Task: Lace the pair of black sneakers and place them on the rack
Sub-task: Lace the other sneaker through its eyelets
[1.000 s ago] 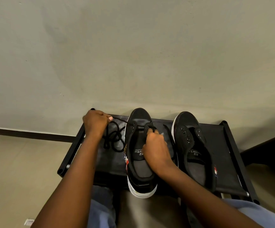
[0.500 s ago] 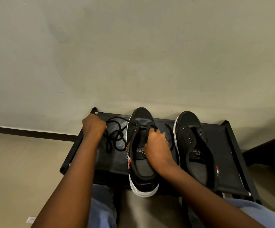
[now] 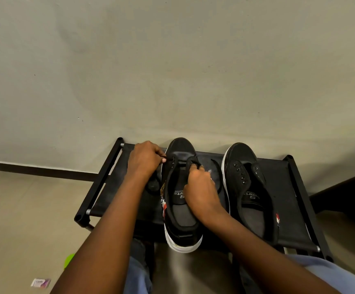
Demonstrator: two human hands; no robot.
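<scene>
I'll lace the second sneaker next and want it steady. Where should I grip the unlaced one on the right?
Probably pinch the right sneaker by its open eyelet flaps or the collar, coming from above on your near side: it sits upright on the rack, toe to the wall, mouth open and nothing covering it.
</scene>
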